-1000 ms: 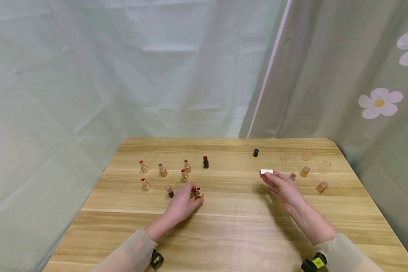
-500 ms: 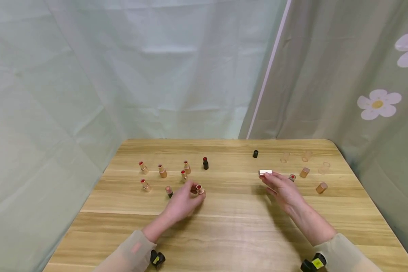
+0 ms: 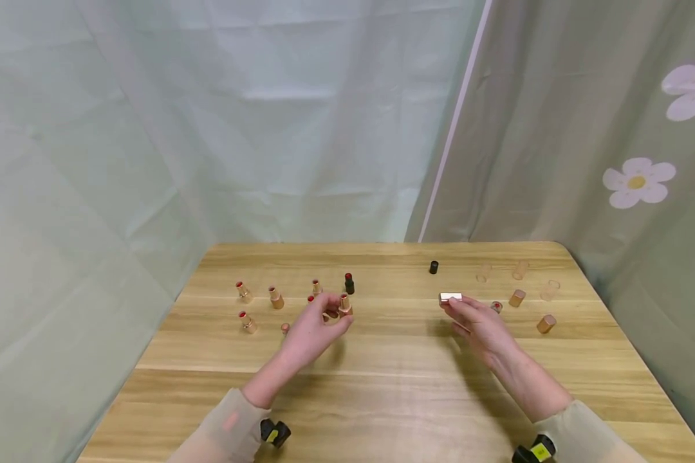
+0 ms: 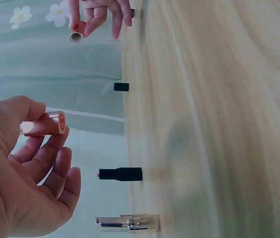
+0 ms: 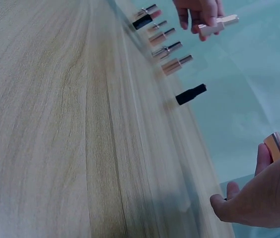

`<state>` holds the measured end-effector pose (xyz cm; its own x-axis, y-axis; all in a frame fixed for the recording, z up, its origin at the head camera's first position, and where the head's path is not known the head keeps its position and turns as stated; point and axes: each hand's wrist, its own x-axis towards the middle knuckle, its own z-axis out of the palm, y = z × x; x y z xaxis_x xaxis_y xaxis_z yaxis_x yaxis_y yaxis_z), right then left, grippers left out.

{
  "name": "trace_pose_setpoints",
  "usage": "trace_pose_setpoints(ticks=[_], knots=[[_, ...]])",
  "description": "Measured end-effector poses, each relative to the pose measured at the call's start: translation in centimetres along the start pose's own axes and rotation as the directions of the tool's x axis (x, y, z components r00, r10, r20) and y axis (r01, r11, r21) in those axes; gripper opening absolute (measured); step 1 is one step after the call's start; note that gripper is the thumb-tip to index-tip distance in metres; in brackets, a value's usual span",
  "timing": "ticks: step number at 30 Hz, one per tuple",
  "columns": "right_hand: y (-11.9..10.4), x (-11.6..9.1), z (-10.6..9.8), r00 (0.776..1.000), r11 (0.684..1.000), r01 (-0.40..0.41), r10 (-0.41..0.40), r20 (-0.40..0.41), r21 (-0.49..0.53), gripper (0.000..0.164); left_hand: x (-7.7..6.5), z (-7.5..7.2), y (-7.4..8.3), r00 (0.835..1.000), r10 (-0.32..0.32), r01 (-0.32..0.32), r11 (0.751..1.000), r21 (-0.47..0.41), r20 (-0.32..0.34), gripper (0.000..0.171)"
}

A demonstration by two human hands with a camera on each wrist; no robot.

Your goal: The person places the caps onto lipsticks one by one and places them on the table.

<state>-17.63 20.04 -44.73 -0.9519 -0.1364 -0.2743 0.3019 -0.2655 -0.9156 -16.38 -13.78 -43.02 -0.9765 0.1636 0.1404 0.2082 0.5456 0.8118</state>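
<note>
My left hand (image 3: 313,331) pinches an uncapped rose-gold lipstick (image 3: 345,307) between thumb and fingers, its bullet end up. The lipstick (image 4: 49,124) is off the table in the left wrist view. To the right, my right hand (image 3: 483,328) holds a rose-gold lipstick cap (image 3: 450,298) lying sideways above the table. Its hollow end shows in the left wrist view, where the cap (image 4: 76,36) faces the lipstick side. A gap separates the two hands. Behind the left hand stands a black lipstick (image 3: 349,283), and other lipsticks there are partly hidden by the fingers.
Several uncapped gold lipsticks, such as one lipstick (image 3: 276,298), stand upright on the left of the wooden table (image 3: 394,386). On the right are a black cap (image 3: 434,267), gold caps (image 3: 547,323) and clear caps (image 3: 550,290). A curtain (image 3: 324,128) hangs behind the table.
The left hand has raised the lipstick off the table and moved it slightly away from the body. The right hand with the cap stays nearly in place. The head view has tilted up a little.
</note>
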Motion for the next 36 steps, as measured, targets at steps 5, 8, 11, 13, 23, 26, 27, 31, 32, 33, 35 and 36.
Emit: trace_pose_setpoints(ticks=[5, 8, 11, 13, 23, 26, 27, 31, 32, 33, 35, 36], knots=[[0.0, 0.0, 0.0, 1.000, 1.000, 0.003, -0.003, 0.008, 0.003, 0.016, 0.2, 0.0, 0.7, 1.000, 0.020, -0.019, 1.000, 0.006, -0.021, 0.027], [0.0, -0.1, 0.0, 1.000, 1.000, 0.003, -0.003, 0.013, 0.001, 0.018, 0.3, -0.1, 0.8, 0.999, 0.036, -0.036, 0.999, 0.013, -0.022, 0.027], [0.0, -0.1, 0.0, 1.000, 1.000, 0.002, -0.002, 0.014, 0.000, 0.019, 0.4, -0.2, 0.8, 0.998, 0.068, -0.068, 0.997, 0.022, -0.014, 0.024], [0.0, 0.0, 0.0, 1.000, 1.000, 0.002, -0.002, 0.014, 0.001, 0.020, 0.5, -0.3, 0.7, 0.996, 0.092, -0.092, 0.995, 0.031, 0.000, 0.024], [0.1, 0.0, 0.2, 1.000, 1.000, 0.006, -0.006, -0.003, -0.012, 0.023, 0.9, -0.6, 0.8, 0.996, 0.073, -0.073, 0.997, -0.001, 0.043, 0.028], [0.1, 0.0, 0.3, 1.000, 1.000, 0.010, -0.010, -0.002, -0.018, 0.023, 1.0, -0.7, 0.9, 0.995, 0.086, -0.087, 0.996, 0.019, 0.044, 0.023], [0.1, -0.1, 0.4, 1.000, 1.000, 0.011, -0.011, -0.005, -0.019, 0.023, 1.0, -0.7, 0.9, 0.995, 0.093, -0.095, 0.995, 0.028, 0.044, 0.021], [0.0, -0.2, 0.6, 1.000, 0.999, 0.016, -0.016, -0.008, -0.028, 0.026, 1.3, -0.5, 1.4, 0.991, 0.124, -0.127, 0.991, 0.051, 0.054, 0.018], [0.0, -0.2, 0.6, 1.000, 0.999, 0.018, -0.018, -0.005, -0.029, 0.027, 1.4, -0.4, 1.5, 0.990, 0.131, -0.134, 0.990, 0.048, 0.057, 0.018], [0.0, -0.2, 0.7, 1.000, 0.999, 0.018, -0.018, -0.006, -0.027, 0.028, 1.4, -0.3, 1.7, 0.989, 0.134, -0.137, 0.989, 0.048, 0.060, 0.017], [0.0, -0.2, 0.9, 1.000, 0.999, 0.018, -0.018, -0.003, -0.027, 0.028, 1.6, 0.1, 2.0, 0.989, 0.133, -0.136, 0.990, 0.045, 0.065, 0.017], [0.0, -0.3, 1.0, 1.000, 1.000, 0.018, -0.018, -0.002, -0.025, 0.028, 1.7, 0.3, 2.1, 0.989, 0.133, -0.136, 0.990, 0.043, 0.066, 0.016]])
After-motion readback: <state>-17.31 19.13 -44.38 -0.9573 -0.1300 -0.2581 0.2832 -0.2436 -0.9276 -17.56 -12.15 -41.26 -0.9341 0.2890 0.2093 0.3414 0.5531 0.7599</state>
